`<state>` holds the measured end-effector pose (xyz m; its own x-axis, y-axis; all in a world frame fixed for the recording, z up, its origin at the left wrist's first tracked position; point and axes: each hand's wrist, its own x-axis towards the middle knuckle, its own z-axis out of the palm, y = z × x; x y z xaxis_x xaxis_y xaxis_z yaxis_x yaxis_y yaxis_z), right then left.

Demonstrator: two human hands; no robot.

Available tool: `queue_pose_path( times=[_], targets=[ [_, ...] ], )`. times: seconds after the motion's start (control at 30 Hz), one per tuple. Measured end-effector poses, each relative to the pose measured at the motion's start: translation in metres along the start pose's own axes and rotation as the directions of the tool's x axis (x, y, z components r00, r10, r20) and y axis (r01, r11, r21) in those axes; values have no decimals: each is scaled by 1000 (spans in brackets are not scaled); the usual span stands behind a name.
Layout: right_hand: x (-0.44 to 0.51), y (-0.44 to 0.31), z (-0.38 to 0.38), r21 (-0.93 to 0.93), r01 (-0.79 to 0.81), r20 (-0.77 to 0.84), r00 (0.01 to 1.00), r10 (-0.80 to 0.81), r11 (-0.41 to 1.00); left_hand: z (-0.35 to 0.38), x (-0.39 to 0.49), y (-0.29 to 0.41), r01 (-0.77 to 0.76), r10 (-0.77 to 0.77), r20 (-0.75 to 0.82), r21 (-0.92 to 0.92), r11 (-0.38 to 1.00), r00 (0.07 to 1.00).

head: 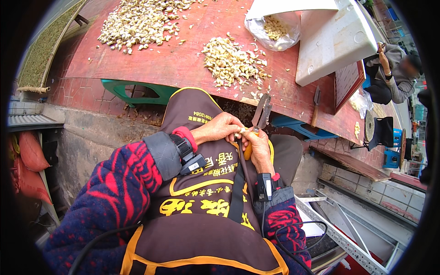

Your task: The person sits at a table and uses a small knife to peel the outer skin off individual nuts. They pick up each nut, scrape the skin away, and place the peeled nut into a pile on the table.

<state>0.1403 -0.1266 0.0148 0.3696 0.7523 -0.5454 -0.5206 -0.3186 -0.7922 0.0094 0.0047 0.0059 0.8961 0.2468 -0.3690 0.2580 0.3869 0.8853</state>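
Over my aproned lap, my left hand (pixel 220 127) pinches a small garlic clove (pixel 242 130) between thumb and fingertips. My right hand (pixel 258 146) is closed around the yellow handle of a knife (pixel 262 111), its broad blade pointing away towards the table edge; the right fingertips meet the clove. Ahead on the red table (pixel 137 68) lies a small pile of garlic cloves (pixel 232 62), with loose skins around it. A larger pile of garlic cloves (pixel 141 24) spreads at the back left. A clear plastic bag (pixel 292 32) holds pale cloves (pixel 275 27).
A white foam box (pixel 333 41) stands at the table's right, near a wooden-handled knife (pixel 315 110) and a framed board (pixel 349 84). Green (pixel 134 91) and blue (pixel 302 127) plastic stools sit under the table edge. A seated person (pixel 395 68) is at the far right.
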Motion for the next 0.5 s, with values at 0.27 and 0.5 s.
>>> queue_pose_path(
  times=[0.27, 0.5],
  targets=[
    [1, 1, 0, 7, 0, 4, 1000, 0, 1000, 2, 1, 3, 46, -45, 23, -36, 998, 999],
    [1, 2, 0, 14, -35, 87, 996, 34, 999, -5, 4, -3, 116, -109, 74, -108, 987, 991]
  ],
)
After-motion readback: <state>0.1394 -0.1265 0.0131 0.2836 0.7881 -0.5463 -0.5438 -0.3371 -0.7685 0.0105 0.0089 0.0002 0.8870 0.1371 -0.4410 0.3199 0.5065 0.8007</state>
